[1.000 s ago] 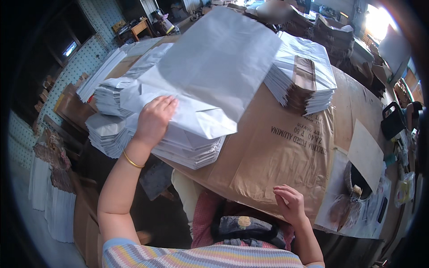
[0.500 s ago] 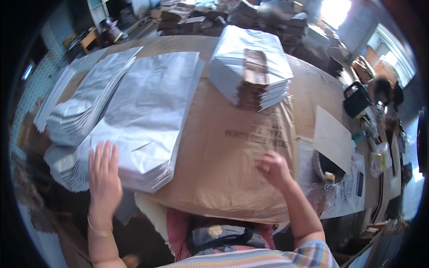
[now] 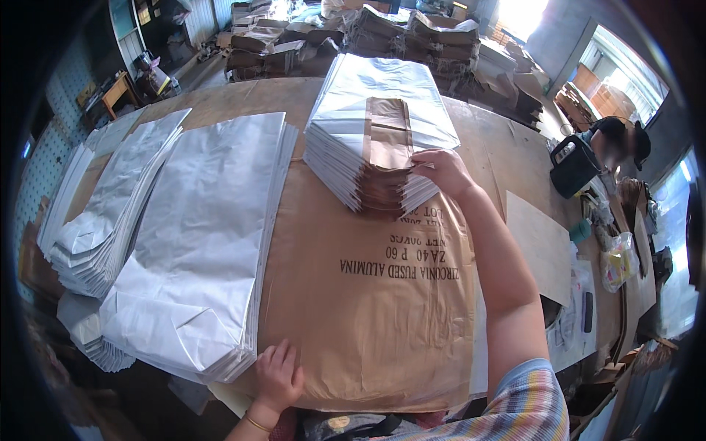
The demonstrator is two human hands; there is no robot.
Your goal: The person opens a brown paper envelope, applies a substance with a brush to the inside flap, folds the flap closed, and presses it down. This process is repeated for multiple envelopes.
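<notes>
My right hand (image 3: 443, 172) reaches to a stack of white paper bags (image 3: 393, 77) at the far middle of the table. Its fingers are closed at the right edge of the brown paper strip (image 3: 388, 132) on the topmost bag. My left hand (image 3: 279, 376) lies at the near left of a large printed brown paper bag (image 3: 368, 323), its fingers loosely stretched and holding nothing. Beside it, to the left, is a stack of long white paper bags (image 3: 202, 213) with folded near ends.
More white bag stacks (image 3: 121, 206) lie at the far left. On the right are a tan board (image 3: 537, 246), a black jug-like container (image 3: 573, 165) and a clear plastic packet (image 3: 620, 261). A person (image 3: 621, 143) is at the right. Brown bundles (image 3: 375, 40) fill the back.
My right hand has moved forward from above the brown bag to the far white stack. My left hand has left the white bags and come down to the brown bag's near left.
</notes>
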